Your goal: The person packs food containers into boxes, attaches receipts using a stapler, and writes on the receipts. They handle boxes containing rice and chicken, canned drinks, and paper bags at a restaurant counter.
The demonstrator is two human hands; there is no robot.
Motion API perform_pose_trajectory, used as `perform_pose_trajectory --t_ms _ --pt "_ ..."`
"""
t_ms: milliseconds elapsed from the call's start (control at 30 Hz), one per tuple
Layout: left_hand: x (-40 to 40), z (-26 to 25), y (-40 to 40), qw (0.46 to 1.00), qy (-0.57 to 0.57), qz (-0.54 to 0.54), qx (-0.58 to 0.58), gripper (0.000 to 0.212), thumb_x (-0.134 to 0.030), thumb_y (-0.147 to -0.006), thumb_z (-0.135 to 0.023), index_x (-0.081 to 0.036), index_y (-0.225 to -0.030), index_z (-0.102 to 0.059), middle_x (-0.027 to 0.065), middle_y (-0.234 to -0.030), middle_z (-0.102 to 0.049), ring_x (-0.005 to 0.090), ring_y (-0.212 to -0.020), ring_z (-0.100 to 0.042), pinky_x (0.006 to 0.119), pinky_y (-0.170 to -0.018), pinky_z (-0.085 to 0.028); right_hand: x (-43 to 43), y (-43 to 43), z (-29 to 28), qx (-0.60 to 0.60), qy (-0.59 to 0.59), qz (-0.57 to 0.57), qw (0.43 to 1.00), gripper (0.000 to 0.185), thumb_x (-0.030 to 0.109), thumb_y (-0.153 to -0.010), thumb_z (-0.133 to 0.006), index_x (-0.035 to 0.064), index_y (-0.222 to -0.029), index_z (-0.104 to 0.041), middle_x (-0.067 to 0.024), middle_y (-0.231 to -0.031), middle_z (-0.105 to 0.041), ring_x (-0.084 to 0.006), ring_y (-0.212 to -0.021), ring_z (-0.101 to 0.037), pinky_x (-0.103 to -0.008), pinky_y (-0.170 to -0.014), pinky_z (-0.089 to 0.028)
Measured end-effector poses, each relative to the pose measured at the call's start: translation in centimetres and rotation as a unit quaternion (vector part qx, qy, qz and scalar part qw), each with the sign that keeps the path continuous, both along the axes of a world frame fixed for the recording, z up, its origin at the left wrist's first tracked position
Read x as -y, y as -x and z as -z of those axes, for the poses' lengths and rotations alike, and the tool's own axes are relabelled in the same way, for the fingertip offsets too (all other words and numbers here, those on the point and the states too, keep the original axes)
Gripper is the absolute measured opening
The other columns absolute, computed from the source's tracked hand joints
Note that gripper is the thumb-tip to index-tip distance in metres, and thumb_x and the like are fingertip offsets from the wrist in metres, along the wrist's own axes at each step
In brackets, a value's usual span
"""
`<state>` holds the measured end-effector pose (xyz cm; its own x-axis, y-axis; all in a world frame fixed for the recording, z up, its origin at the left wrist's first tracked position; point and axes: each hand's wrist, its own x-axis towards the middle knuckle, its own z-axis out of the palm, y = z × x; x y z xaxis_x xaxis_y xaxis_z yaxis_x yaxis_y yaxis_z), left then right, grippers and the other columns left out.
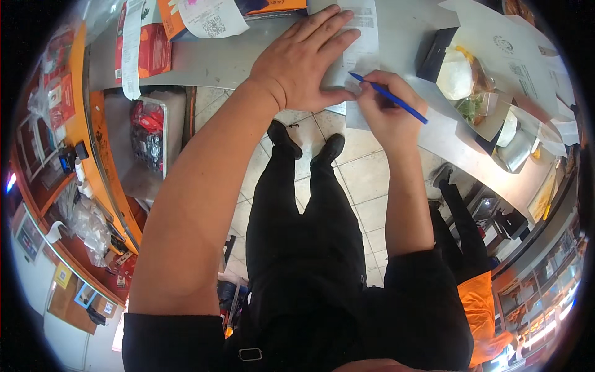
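My right hand (pixel 390 102) grips a blue pen (pixel 395 99), its tip close to a long printed receipt (pixel 363 46) on the steel counter (pixel 209 65). Whether the tip touches the paper I cannot tell. Flat and with fingers spread, my left hand (pixel 307 60) presses on the left side of the receipt and holds nothing. Part of the paper lies hidden under both hands, and its lower end hangs past the counter's front edge.
Red carton (pixel 155 51) and orange-and-black box (pixel 274 7), both with receipts, stand at the back left. On the right are open boxes (pixel 483 111) with wrapped food. An orange-edged shelf unit (pixel 100 139) flanks me at left. Another person in an orange top (pixel 479 307) stands at right.
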<state>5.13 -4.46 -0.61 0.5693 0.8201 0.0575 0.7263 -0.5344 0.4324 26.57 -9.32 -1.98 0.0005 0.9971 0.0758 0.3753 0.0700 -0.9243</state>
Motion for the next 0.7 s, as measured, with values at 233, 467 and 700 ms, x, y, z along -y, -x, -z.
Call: perform_pose_trajectory --t_ms 233,467,700 --pt "0.0 -0.2 0.1 1.000 -0.009 0.007 -0.018 0.103 -0.056 -0.078 -0.080 0.001 -0.155 -0.043 0.0263 -0.166 -0.033 0.0401 -0.158 -0.026 0.050 -0.129 -0.027 1.8 -1.6 -0.3 -0.044 0.074 -0.014 0.996 0.011 0.002 -0.085 -0.079 0.0002 -0.095 -0.075 -0.0009 -0.077 -0.070 -0.0025 -0.061 -0.057 -0.0193 -0.056 -0.046" --pt "0.0 0.1 0.0 0.999 -0.023 0.011 -0.048 0.106 -0.060 -0.077 -0.079 0.001 -0.155 -0.042 0.0265 -0.167 -0.031 0.0398 -0.159 -0.025 0.050 -0.129 -0.026 1.9 -0.8 -0.4 0.016 0.026 0.003 1.000 0.011 0.001 -0.084 -0.079 -0.0001 -0.094 -0.075 -0.0016 -0.077 -0.070 -0.0025 -0.062 -0.057 -0.0203 -0.056 -0.047" --pt "0.1 0.4 0.1 0.998 -0.021 0.010 -0.056 0.107 -0.063 -0.079 -0.076 0.001 -0.156 -0.041 0.0263 -0.168 -0.030 0.0395 -0.159 -0.023 0.050 -0.129 -0.025 1.9 -1.1 -0.5 0.003 0.008 -0.027 1.000 0.012 0.000 -0.082 -0.078 0.0008 -0.093 -0.074 -0.0050 -0.075 -0.070 -0.0073 -0.062 -0.062 -0.0233 -0.058 -0.051"
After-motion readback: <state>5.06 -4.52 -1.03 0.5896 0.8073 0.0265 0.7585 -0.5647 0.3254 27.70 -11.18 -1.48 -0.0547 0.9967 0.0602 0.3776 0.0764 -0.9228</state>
